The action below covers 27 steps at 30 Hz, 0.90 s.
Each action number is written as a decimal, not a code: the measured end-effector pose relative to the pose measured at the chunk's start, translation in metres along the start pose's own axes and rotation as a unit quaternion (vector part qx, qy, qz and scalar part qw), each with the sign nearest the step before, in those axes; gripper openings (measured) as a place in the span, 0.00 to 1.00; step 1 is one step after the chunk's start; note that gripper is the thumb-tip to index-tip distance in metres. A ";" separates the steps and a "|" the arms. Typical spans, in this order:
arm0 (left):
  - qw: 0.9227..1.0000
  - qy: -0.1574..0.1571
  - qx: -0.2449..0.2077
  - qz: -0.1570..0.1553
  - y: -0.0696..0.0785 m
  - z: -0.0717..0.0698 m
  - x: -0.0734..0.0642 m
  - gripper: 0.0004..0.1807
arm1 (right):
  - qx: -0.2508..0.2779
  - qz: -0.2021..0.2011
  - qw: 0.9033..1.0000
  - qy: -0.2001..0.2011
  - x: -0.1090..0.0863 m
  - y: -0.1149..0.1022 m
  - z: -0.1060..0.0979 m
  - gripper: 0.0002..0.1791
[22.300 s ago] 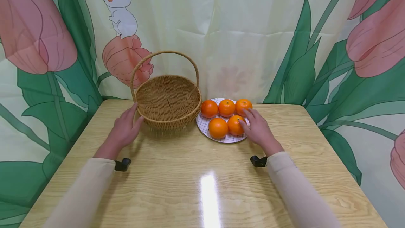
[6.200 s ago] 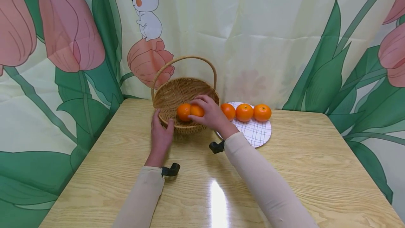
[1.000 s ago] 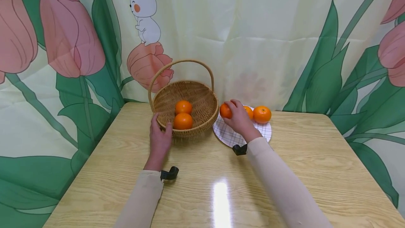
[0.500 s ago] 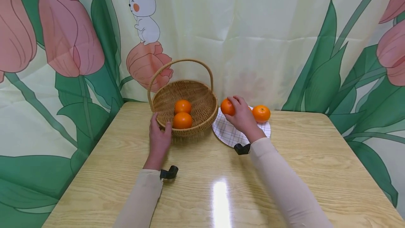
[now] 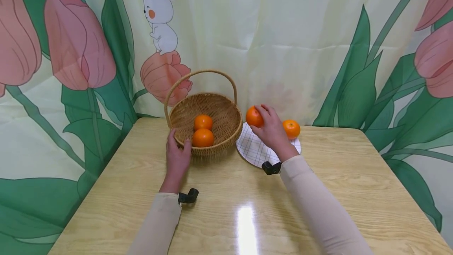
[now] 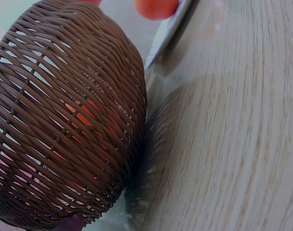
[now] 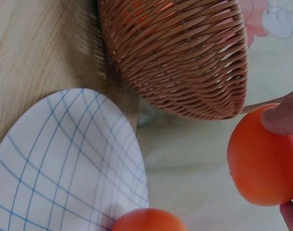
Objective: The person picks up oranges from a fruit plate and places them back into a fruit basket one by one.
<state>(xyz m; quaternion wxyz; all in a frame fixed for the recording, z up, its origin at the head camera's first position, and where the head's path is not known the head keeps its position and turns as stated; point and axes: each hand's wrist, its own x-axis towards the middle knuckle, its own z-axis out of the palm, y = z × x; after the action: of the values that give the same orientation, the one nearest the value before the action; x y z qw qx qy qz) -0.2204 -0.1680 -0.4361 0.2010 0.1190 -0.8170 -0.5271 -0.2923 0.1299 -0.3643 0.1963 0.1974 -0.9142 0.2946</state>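
Note:
My left hand (image 5: 178,160) holds the wicker basket (image 5: 226,109) at its near left side, thumb spread toward the front and fingers at the left rim. Two oranges (image 5: 203,138) lie inside the basket, one behind the other. Their orange colour shows through the weave in the left wrist view. My right hand (image 5: 271,129) grips another orange (image 7: 261,159) between thumb and fingers, raised above the back of the checked plate (image 5: 255,150). One orange (image 5: 291,129) sits on the plate's right side. The hand covers part of the plate behind it.
The basket's tall arched handle (image 5: 201,71) rises over its opening. Basket and plate stand close together near the back edge of the wooden table (image 5: 219,207). A curtain (image 5: 283,30) printed with tulips and a rabbit hangs right behind them.
My right hand has lifted its orange slightly up from the plate. The left hand stays at the basket. Earlier, all the oranges were on the plate; two are now in the basket.

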 end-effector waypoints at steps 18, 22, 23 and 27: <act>1.000 -0.007 0.001 0.003 -0.002 0.000 -0.001 0.38 | 0.008 -0.038 0.998 0.039 -0.001 -0.018 -0.006 0.37; 1.000 0.000 -0.003 0.008 -0.002 0.000 -0.001 0.36 | 0.015 -0.048 0.998 0.044 0.000 -0.023 -0.007 0.37; 1.000 0.001 -0.003 0.010 -0.002 -0.001 -0.001 0.36 | 0.018 -0.051 0.997 0.046 0.000 -0.024 -0.007 0.37; 1.000 0.002 -0.006 0.014 -0.002 -0.001 -0.001 0.35 | 0.028 -0.059 0.997 0.051 0.000 -0.028 -0.007 0.36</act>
<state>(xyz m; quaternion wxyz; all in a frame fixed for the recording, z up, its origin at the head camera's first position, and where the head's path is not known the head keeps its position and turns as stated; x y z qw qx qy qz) -0.2187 -0.1691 -0.4375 0.2106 0.1072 -0.8149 -0.5293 -0.2774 0.1132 -0.3467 0.2541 0.2409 -0.8813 0.3174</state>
